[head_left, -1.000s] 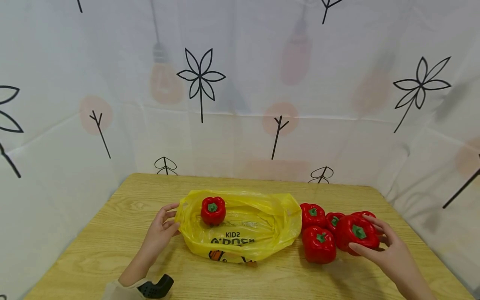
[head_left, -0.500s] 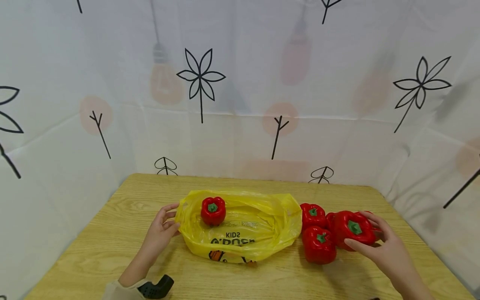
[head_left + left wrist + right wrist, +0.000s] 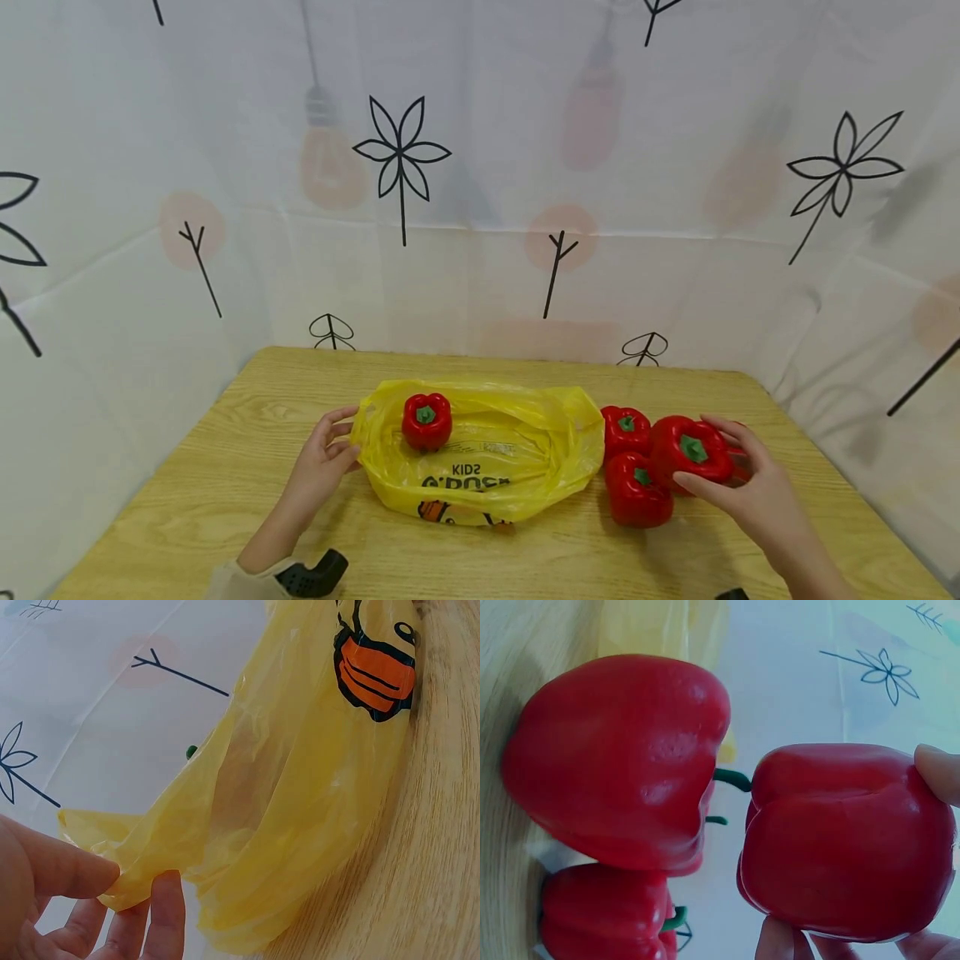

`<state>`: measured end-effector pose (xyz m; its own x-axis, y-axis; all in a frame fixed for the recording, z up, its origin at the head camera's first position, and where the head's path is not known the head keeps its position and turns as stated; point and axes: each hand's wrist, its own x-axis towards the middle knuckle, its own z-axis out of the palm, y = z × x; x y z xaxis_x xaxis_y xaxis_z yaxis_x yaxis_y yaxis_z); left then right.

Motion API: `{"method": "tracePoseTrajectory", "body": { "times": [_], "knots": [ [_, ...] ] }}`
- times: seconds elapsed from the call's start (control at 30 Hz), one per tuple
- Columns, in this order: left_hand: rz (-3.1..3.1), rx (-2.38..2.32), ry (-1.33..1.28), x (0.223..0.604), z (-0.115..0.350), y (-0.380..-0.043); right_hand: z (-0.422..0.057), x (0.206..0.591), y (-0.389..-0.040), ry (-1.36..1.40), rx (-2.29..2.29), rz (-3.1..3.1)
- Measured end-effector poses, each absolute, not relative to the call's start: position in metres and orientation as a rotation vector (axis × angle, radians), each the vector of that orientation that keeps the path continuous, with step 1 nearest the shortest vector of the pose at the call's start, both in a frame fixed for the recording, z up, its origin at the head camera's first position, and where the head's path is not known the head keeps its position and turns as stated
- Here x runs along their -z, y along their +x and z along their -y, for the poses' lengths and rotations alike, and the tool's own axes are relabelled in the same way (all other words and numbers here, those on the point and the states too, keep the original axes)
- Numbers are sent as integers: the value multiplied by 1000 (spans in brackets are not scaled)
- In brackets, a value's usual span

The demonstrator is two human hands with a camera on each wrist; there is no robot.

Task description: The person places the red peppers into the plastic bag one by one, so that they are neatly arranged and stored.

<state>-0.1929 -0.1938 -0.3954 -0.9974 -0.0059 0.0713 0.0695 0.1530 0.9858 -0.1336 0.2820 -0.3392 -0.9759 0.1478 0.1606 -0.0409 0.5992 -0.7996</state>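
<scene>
A yellow plastic bag [image 3: 525, 493] lies spread open on the table, with one red bell pepper [image 3: 426, 422] standing in its left part. My left hand [image 3: 322, 454] pinches the bag's left edge between thumb and fingers, as the left wrist view confirms. My right hand [image 3: 757, 479] grips another bell pepper [image 3: 692, 450], green stem up, raised above the table; the right wrist view shows this held pepper [image 3: 847, 844] higher than its neighbours. Beside the bag's right end stand a front bell pepper [image 3: 637, 502] and a rear bell pepper [image 3: 624, 430]. The held one mostly hides whatever stands behind it.
The wooden table [image 3: 540, 567] carries everything. A white cloth [image 3: 480, 283] with plant drawings hangs behind and at both sides. A black device [image 3: 311, 575] sits at the left wrist.
My right hand has carried the held bell pepper leftward and slightly up, toward the bag. My left hand and the bag have stayed in place.
</scene>
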Motion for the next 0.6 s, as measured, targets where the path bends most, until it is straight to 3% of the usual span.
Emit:
{"method": "tracePoseTrajectory", "body": {
  "times": [0.6],
  "knots": [
    [2348,1995,-68,394,194,-192,-261,334,-140,-57,-1400,2648]
  ]
}}
